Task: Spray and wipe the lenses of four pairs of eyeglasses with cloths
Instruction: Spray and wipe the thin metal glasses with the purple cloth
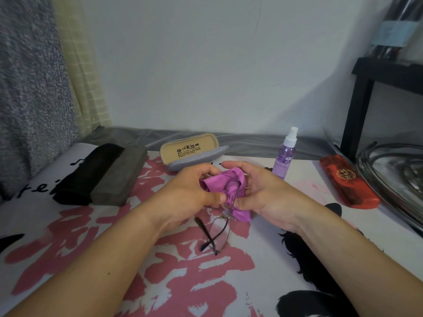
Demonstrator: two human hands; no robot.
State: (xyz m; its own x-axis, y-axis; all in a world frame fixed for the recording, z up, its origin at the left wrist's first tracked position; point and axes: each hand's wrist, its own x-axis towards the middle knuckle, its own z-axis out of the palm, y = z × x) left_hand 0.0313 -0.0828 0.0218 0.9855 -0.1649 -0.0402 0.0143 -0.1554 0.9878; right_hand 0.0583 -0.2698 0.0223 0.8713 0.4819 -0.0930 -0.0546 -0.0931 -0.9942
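Head view, fingers: the left hand (194, 191) curls its thumb and fingers onto the purple cloth (225, 187) and pinches it; the right hand (261, 191) cups the cloth's other side, thumb stretched across the top, fingers curled under the fabric.
Cloth: bunched between the two hands and wrapped round one lens, with a fold hanging below the right hand's palm.
Eyeglasses (216, 232): thin metal frame, held above the table; the upper lens is hidden inside the cloth, the bare lens hangs down toward the person, and a dark-tipped temple arm crosses it.
Spray bottle (287, 154): clear violet with a white nozzle, upright on the table just beyond the right hand, apart from it.
Open case (192, 152): grey shell with a tan printed lid standing up, beyond the hands and near the left hand's knuckles.
Black pouch (88, 173) and grey case (120, 177): side by side, touching, far left.
Red case (349, 184): closed, with a round gold emblem, lying far right beside a metal tray (389, 179).
Table cover (160, 271): white with pink and black print, under everything.
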